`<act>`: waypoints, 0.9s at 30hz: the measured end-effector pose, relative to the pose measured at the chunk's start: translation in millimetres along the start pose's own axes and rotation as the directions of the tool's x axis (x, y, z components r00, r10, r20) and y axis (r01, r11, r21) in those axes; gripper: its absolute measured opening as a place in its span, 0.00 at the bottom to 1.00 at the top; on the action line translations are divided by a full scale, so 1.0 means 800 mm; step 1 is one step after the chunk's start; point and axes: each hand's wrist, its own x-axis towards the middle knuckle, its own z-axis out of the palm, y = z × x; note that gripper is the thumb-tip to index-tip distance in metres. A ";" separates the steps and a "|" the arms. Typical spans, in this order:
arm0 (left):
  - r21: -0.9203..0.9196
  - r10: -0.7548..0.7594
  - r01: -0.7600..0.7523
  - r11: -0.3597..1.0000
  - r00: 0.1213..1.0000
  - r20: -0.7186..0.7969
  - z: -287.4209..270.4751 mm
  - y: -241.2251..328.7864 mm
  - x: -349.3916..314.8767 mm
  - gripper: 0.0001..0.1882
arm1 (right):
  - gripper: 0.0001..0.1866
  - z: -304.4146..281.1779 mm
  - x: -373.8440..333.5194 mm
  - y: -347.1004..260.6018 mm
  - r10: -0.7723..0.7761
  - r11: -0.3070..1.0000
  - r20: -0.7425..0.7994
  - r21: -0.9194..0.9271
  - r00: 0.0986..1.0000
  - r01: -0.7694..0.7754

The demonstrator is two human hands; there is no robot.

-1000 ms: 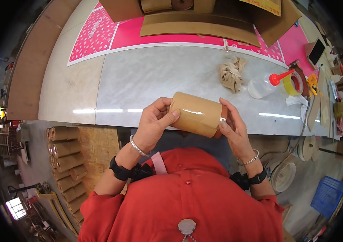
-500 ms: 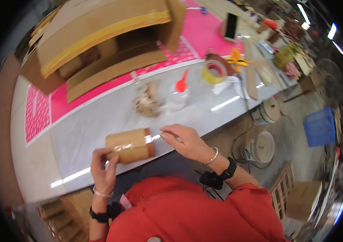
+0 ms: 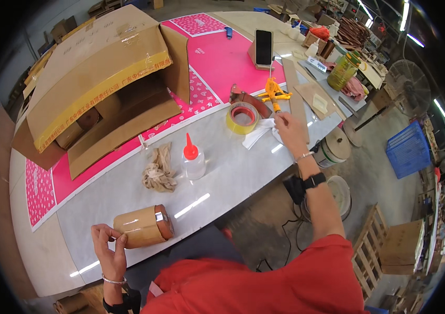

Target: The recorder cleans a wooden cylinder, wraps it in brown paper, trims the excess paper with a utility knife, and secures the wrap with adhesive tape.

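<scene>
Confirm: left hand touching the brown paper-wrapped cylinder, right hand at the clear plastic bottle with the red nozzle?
One error: the right hand is at the orange-handled tool, not the bottle; the current head view shows it. Left hand touching the cylinder is right.

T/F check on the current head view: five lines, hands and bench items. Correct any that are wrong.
1. The left hand is at one end of the brown roll. True.
2. The right hand is on the brown roll too. False: it is well away from it, by the orange-yellow tool.
3. The red-tipped bottle stands on the gray tabletop. True.
4. The crumpled beige cloth is inside the cardboard box. False: the cloth lies on the gray tabletop, beside the bottle.
5. The phone is propped up with a dark screen. True.
</scene>
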 end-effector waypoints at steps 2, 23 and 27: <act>0.019 0.024 -0.024 1.000 1.000 0.014 -0.001 0.006 0.003 0.09 | 0.11 0.010 0.020 -0.006 -0.092 0.988 -0.036 -0.131 0.995 0.086; -0.042 -0.096 0.097 0.994 0.995 0.031 0.007 -0.002 0.012 0.06 | 0.08 -0.015 -0.014 0.015 -0.131 0.976 -0.154 -0.192 0.979 0.101; -0.022 -0.100 0.100 0.995 0.995 0.031 0.005 -0.004 0.014 0.06 | 0.10 -0.026 0.021 0.055 -0.014 0.954 -0.150 -0.300 0.989 -0.032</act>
